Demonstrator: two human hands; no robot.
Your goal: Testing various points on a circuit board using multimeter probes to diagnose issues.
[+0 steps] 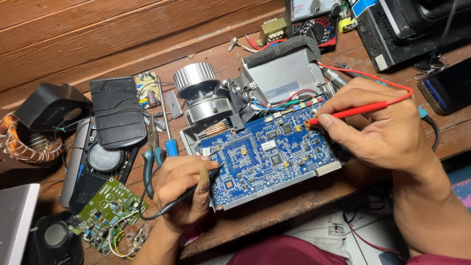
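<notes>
Near the front edge of the table (304, 198) lies a blue board (267, 154). Left hand (184, 189) pinches a black probe (213, 172) at its left side; right hand (380, 127) pinches a red probe (351, 111), tip touching its top.

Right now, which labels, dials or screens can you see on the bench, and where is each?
Multimeter: top centre, black body, pale dial face, round selector knob.
Phone: right edge, dark rectangular screen, lying flat.
White sticker: small rectangle mid blue circuit board.
White label: upright strip on the black box, top right.
Silver device: bottom left corner, only its plain grey casing shows.
</notes>
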